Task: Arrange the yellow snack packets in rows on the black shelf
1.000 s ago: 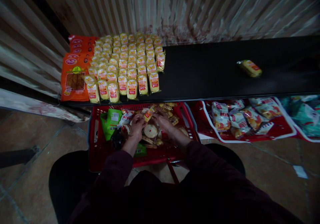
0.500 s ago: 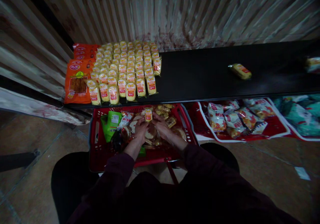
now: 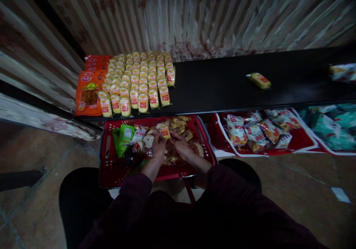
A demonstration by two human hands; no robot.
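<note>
Over the red shopping basket (image 3: 103,167), my left hand (image 3: 158,148) and my right hand (image 3: 181,146) are closed at the two sides of a small wrapped yellow cake (image 3: 165,132) with an orange-and-white label. Its label faces up. Under and around my hands, the basket holds other wrapped snacks, a green packet (image 3: 122,139) and round wrapped pastries (image 3: 198,149). On the black shelf (image 3: 211,82) just beyond, rows of matching wrapped cakes (image 3: 143,102) stand close together. My fingertips are partly blurred in the dim light.
Orange snack packets (image 3: 88,93) lie at the shelf's left end, beside the cake rows. A single wrapped cake (image 3: 259,80) lies farther right on the shelf. Below it, another red basket (image 3: 303,149) holds white-and-orange packets (image 3: 237,130), with teal packets (image 3: 333,126) beyond. A pleated curtain (image 3: 194,19) hangs behind.
Both hands have come slightly down and toward me with the cake, which is now a little tilted. The view has shifted slightly; the shelf rows look the same.
</note>
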